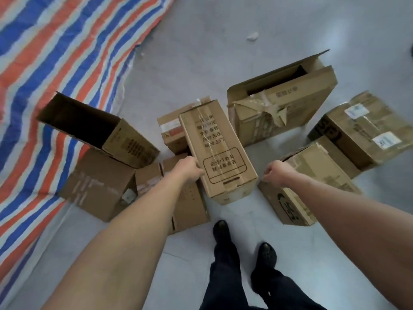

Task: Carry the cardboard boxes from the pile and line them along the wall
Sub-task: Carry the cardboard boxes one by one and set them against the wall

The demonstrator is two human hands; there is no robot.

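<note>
Between the two hands stands the printed box (218, 151), a long carton tilted up on its near end among the pile. The left hand (190, 167) grips its left long edge, fingers curled against the side. The right hand (276, 172) hangs just beside the box's right edge without touching it; its fingers are curled and, as far as the view shows, it holds nothing. Judging by this, the step in hand is taking hold of this one box to lift it out, and the second hand has yet to close on it. The rest of the pile looks untouched. An open box (89, 124) lies on its side well out beyond the left hand, and low cartons (190, 204) sit under the left forearm. A big torn box (283, 104) stands ahead of the right hand, a flat box (312, 182) lies directly beneath that hand, and a taped box (362, 128) with white labels sits further out to its right. All rest on the grey floor (223, 30), beside a striped tarp (55, 52) off past the left hand. No wall and no row of boxes show here, so how many are already lined up cannot be told; with this many still heaped, most of the carrying appears to remain
</note>
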